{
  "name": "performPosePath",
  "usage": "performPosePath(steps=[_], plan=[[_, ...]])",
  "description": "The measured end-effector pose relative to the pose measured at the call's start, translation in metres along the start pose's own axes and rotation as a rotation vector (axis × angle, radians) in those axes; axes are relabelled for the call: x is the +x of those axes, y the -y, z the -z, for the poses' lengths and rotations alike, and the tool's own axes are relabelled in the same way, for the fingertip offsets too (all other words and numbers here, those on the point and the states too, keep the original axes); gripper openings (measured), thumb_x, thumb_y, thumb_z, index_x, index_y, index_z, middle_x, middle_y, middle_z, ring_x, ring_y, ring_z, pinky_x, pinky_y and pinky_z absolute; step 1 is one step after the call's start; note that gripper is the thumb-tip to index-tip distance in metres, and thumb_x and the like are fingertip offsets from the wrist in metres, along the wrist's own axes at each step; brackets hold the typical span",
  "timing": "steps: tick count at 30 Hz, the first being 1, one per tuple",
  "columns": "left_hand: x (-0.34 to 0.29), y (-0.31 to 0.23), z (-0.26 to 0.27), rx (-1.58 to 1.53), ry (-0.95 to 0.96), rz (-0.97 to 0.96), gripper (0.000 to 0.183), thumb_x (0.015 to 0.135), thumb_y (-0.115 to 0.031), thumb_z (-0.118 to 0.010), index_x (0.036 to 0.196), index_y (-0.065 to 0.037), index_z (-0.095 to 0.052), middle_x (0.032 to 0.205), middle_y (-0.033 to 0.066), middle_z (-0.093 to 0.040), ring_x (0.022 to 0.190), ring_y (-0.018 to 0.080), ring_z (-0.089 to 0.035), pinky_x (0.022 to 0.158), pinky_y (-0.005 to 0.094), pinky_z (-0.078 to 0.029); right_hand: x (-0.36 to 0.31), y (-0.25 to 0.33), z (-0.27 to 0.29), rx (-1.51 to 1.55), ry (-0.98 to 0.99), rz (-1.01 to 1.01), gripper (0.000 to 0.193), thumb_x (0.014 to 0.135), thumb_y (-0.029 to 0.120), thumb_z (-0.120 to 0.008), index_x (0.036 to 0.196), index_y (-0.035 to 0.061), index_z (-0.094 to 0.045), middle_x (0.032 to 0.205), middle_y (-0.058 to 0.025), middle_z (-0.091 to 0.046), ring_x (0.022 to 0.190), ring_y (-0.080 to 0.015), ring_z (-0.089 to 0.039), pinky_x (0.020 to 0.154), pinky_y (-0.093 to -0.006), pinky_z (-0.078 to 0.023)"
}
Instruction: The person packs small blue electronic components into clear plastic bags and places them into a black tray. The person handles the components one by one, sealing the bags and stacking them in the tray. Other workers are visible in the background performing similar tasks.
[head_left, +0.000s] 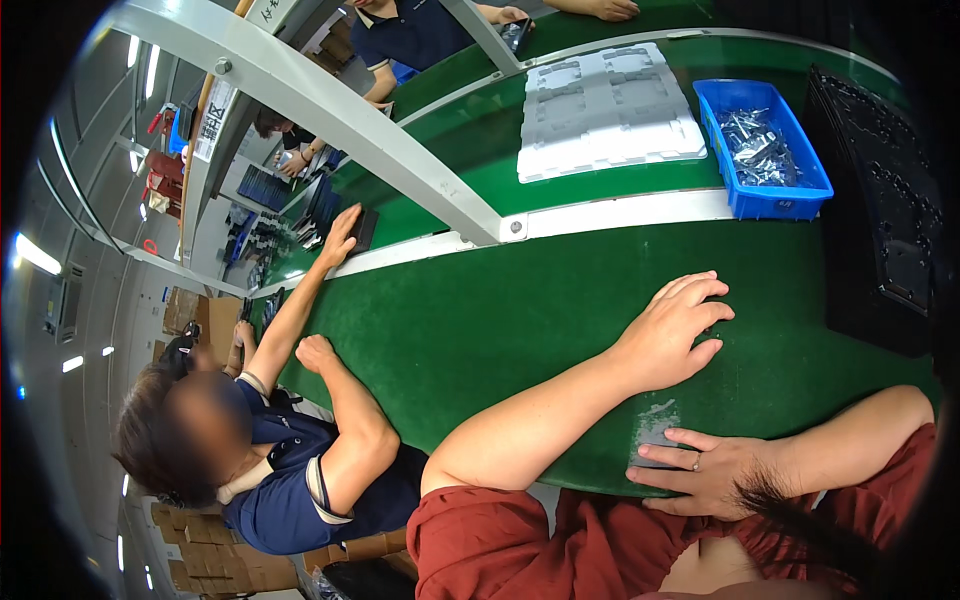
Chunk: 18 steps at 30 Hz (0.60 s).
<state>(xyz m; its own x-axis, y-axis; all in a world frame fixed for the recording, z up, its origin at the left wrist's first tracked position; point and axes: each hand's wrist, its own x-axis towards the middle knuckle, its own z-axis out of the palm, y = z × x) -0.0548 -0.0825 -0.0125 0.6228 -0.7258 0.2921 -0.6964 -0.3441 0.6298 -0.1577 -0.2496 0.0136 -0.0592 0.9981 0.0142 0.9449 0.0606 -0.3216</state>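
Over the green table surface (500,320), my left hand (680,330) rests with its fingers loosely bent and the thumb apart. I see nothing held in it, though its palm side is hidden. Closer to the table's near edge, my right hand (710,475) lies flat with fingers spread, a ring on one of them. Its fingertips touch a greyish rectangular patch (655,425); whether that is a thin sheet or a mark on the table I cannot tell.
Beyond a white rail stand a white moulded tray (610,115) and a blue bin (768,160) of small shiny parts. Black stacked trays (880,210) rise at the right. A slanted metal post (380,150) crosses the left. A co-worker (290,460) in navy reaches over the table beside me.
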Motion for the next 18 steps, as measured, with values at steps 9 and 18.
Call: performPosePath(steps=[9, 18], plan=[[0.0, 0.001, -0.001, -0.003, -0.005, -0.007, 0.034, 0.076, -0.008, -0.069, 0.109, -0.006, -0.061, 0.13, 0.0142, -0.05, 0.131, 0.0338, -0.04, 0.106, 0.0454, -0.035, -0.001, 0.0, 0.0, -0.011, 0.009, -0.001, 0.046, 0.086, 0.029, -0.049, 0.128, 0.012, -0.054, 0.15, -0.0158, -0.031, 0.14, -0.035, -0.025, 0.115, -0.0523, -0.021], [0.0, 0.001, -0.001, -0.008, -0.02, -0.014, 0.034, 0.076, -0.008, -0.069, 0.109, -0.005, -0.062, 0.129, 0.0146, -0.051, 0.131, 0.0348, -0.04, 0.107, 0.0458, -0.035, 0.0, -0.001, 0.005, 0.01, 0.102, 0.004, 0.048, 0.087, 0.029, -0.046, 0.132, 0.012, -0.051, 0.152, -0.017, -0.026, 0.142, -0.0356, -0.021, 0.115, -0.0538, -0.017]])
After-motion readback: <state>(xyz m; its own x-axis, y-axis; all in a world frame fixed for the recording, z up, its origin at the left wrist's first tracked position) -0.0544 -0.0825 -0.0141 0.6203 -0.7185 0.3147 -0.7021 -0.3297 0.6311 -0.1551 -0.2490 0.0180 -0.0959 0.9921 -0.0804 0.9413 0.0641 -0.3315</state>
